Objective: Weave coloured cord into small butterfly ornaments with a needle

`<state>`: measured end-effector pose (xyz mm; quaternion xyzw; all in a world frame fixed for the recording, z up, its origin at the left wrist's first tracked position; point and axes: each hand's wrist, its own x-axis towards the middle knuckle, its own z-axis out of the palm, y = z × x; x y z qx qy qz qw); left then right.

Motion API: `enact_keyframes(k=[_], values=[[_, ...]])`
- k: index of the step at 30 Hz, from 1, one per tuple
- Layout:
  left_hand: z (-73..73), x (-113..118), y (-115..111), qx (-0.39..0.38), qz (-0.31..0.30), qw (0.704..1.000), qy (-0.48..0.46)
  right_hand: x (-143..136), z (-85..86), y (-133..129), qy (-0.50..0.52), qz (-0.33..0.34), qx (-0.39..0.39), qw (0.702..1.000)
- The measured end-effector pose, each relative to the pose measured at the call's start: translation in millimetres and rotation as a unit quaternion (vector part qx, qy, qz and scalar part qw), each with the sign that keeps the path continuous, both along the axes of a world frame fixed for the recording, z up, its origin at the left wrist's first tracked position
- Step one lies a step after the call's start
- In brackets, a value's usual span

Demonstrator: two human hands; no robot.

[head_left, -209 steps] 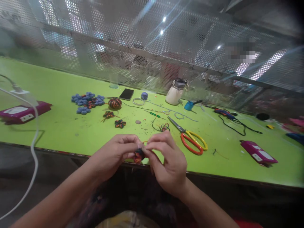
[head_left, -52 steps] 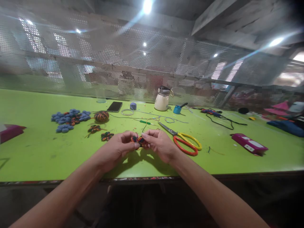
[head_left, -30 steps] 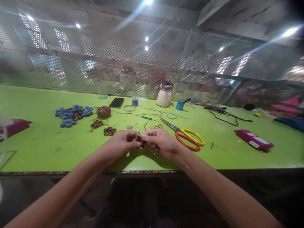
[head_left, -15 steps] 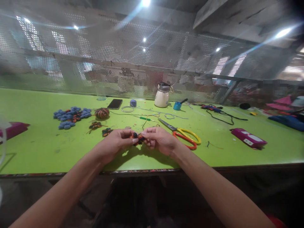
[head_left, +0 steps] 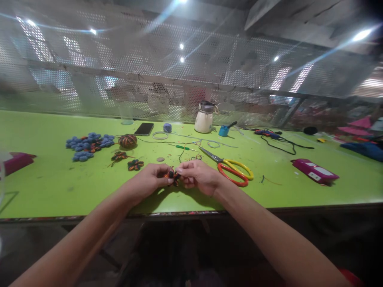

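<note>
Between my two hands is a small dark and orange crocheted flower [head_left: 172, 177], held just above the table near its front edge. My left hand [head_left: 151, 177] pinches it from the left, and my right hand [head_left: 199, 175] pinches its right side; the fingers cover part of it. Left of my hands lie a green and orange crocheted flower [head_left: 135, 164] and a brownish one [head_left: 119, 156]. A green-handled crochet hook [head_left: 182, 147] rests beyond my fingers. Scissors [head_left: 235, 171] with red and yellow handles lie beside my right hand.
Blue crocheted flowers [head_left: 82, 155] and a multicoloured yarn ball [head_left: 127, 141] lie at left. Farther back are a phone [head_left: 144, 128], a white jug [head_left: 204, 118] and a blue pot [head_left: 223, 130]. A purple box [head_left: 314, 171] sits at right on the green table [head_left: 74, 195].
My fingers have shifted slightly on the crocheted flower, and more of its petals show. The green and orange flower beside my left hand is less covered now. The view has tilted a little.
</note>
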<state>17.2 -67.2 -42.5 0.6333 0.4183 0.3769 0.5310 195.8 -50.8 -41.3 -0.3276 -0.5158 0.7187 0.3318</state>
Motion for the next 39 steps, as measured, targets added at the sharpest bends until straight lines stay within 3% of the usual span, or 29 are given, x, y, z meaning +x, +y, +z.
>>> enact_keyframes(k=[5,13,22,31,35,39], values=[[1.7,-2,-2,-0.013,-0.05,0.999,0.008,-1,0.3,0,-0.002,-0.019,0.014,1.0],[-3.0,-2,0,0.03,0.064,0.997,-0.03,4,6.3,-2,0.02,-0.049,0.085,0.995],[2.2,-1,-3,0.057,0.08,0.995,-0.026,7,11.0,-5,-0.03,-0.068,0.209,0.975],[-0.2,-5,-2,0.016,0.053,0.997,-0.048,3,10.1,-10,-0.1,-0.087,0.324,0.937],[-1.4,-6,-1,0.01,0.017,0.999,-0.043,0,7.2,-8,-0.074,-0.088,0.274,0.955],[1.0,0,0,0.007,0.058,0.998,-0.025,-1,0.2,-5,-0.044,-0.058,0.118,0.99]])
